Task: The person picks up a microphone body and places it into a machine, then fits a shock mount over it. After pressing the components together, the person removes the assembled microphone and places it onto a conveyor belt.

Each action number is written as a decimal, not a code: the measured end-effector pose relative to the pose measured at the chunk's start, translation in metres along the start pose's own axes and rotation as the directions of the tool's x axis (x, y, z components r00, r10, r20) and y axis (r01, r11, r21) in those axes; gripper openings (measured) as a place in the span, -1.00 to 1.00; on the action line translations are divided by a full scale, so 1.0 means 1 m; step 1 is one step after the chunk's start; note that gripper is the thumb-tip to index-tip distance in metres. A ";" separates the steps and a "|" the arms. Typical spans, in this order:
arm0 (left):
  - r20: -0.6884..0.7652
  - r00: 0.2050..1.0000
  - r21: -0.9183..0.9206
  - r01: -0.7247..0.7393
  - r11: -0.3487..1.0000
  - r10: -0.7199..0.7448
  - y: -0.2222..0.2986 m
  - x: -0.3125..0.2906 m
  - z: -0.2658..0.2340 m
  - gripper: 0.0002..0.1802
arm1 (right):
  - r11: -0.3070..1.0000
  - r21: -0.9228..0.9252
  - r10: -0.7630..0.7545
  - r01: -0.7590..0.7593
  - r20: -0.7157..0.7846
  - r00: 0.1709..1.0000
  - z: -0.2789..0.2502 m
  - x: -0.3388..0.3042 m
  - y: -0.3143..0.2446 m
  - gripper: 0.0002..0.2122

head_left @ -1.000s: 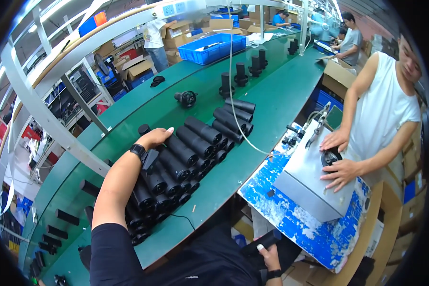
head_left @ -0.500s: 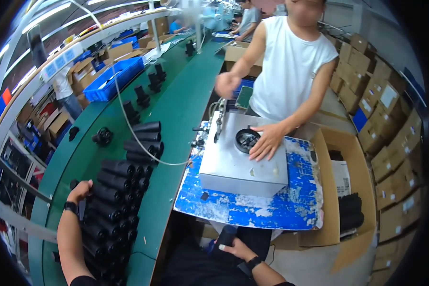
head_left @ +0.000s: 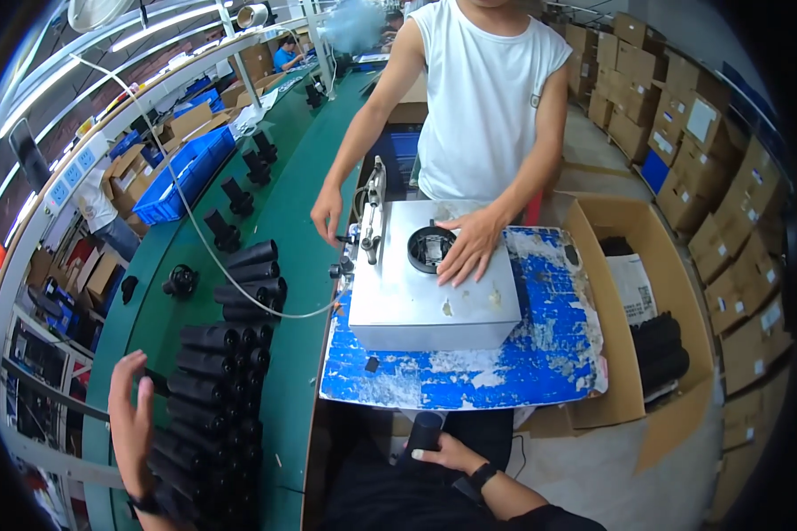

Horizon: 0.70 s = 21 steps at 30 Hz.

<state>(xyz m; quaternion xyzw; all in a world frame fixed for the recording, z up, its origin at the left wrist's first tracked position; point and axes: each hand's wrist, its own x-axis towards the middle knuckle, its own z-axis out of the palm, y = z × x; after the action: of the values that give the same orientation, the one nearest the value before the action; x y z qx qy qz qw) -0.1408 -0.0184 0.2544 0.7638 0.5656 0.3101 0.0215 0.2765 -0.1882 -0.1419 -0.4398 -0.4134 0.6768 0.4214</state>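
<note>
My right hand (head_left: 452, 453) is wrapped round a black cylindrical tube (head_left: 426, 430), held upright above my lap near the blue board. Off to the left, my left hand (head_left: 129, 416) is raised with its fingers stretched out and nothing in it. Just beyond its fingers lies a stack of black tubes (head_left: 202, 387) on the green bench. Across the board a co-worker's hand (head_left: 470, 245) rests by a round black part (head_left: 431, 249) on the metal box (head_left: 434, 305). That person's other hand (head_left: 327, 214) is at the fittings on the box's left side.
The metal box stands on a worn blue board (head_left: 553, 354). An open carton (head_left: 584, 292) with black parts is to its right. A thin hose (head_left: 205, 235) arcs over the green bench (head_left: 279, 380). Several black parts and a blue crate (head_left: 184, 177) are farther back.
My left hand has let go of the tube stack and lifted, its fingers now spread. The co-worker's raised hand has come down to the box's fittings. My right hand keeps its tube.
</note>
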 end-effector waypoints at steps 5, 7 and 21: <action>0.184 0.949 0.098 -0.277 0.956 0.256 0.120 -0.046 -0.005 -0.69 | 0.999 -0.035 0.010 -0.009 0.014 1.000 0.008 0.002 -0.013 -0.56; 0.179 0.972 -0.003 -0.151 0.989 0.149 0.139 -0.046 -0.001 -0.70 | 1.000 0.009 -0.006 0.006 0.005 1.000 0.006 0.006 -0.011 -0.60; 0.303 0.953 -0.498 0.165 0.851 -0.007 0.018 -0.136 0.268 -0.86 | 0.999 0.023 0.023 -0.023 -0.026 0.999 0.000 -0.005 -0.002 -0.56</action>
<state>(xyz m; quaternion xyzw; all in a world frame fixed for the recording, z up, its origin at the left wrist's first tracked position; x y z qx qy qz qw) -0.0146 -0.0589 -0.0154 0.7404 0.4858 0.3342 0.3226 0.2786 -0.1917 -0.1387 -0.4488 -0.3950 0.6803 0.4240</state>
